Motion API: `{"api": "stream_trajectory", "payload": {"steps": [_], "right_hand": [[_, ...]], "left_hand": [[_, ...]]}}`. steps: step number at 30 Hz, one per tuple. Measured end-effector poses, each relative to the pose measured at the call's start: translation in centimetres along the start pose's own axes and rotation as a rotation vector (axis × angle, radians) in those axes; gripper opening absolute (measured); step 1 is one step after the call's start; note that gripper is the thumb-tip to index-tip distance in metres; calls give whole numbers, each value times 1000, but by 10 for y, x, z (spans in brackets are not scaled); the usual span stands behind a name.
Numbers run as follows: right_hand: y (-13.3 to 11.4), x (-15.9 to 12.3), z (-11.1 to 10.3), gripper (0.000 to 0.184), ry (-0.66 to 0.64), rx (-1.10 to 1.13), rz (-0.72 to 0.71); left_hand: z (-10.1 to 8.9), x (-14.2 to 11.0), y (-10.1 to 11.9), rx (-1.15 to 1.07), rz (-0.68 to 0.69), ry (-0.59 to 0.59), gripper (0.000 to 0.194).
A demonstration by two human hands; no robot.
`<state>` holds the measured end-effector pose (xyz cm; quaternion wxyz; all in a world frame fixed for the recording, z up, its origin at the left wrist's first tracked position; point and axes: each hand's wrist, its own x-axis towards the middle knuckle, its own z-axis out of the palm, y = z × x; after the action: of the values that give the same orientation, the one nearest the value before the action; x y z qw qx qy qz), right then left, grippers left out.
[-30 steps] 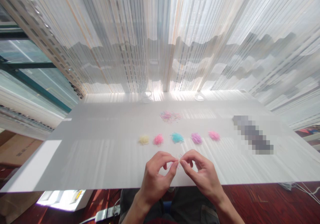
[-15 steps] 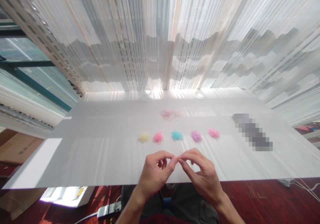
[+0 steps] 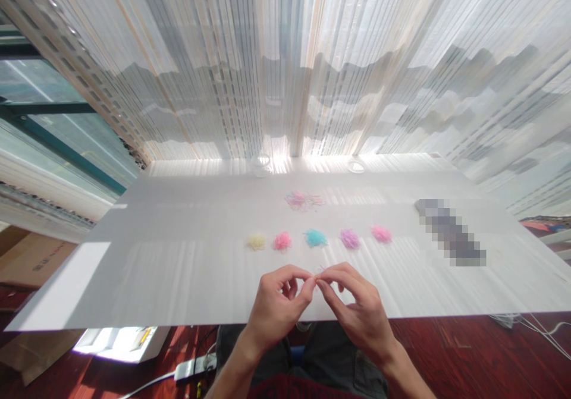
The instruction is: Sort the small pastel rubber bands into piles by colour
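My left hand and my right hand meet fingertip to fingertip over the near side of the white table. Thumb and forefinger are pinched together on each; whatever lies between them is too small to make out. Just behind the fingertips a few thin strands show, partly hidden. Beyond the hands runs a row of small heaps of thin, band-like pieces: a yellow heap, a coral-pink heap, a teal heap, a purple heap and a pink heap. Farther back lies a mixed-colour heap.
Two clear round containers stand at the table's far edge, before a sheer curtain. A blurred-out dark object lies on the right. Below are a cardboard box, a white tray and a power strip.
Both hands keep their pinch at nearly the same spot, with only a slight shift of the right hand's fingers. The heaps look unchanged; the view has tilted a little.
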<state>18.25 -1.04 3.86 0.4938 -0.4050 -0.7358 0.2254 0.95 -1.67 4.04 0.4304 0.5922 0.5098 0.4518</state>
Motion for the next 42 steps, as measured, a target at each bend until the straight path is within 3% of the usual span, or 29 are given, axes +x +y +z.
{"api": "stream_trajectory", "payload": {"steps": [9, 24, 32, 37, 42], "right_hand": [[2, 0, -3, 10, -59, -11, -2], [5, -2, 1, 18, -30, -42, -54], [5, -3, 1, 18, -60, -48, -31], [5, -4, 3, 17, 17, -71, -59], [4, -4, 2, 18, 11, -89, -77]], "left_hand": [[-3, 1, -2, -29, -35, -24, 22], [4, 0, -2, -1, -247, 8, 37], [6, 0, -5, -1, -227, 48, 33], [7, -1, -6, 12, -205, 69, 31], [10, -2, -3, 33, -158, 80, 27]]}}
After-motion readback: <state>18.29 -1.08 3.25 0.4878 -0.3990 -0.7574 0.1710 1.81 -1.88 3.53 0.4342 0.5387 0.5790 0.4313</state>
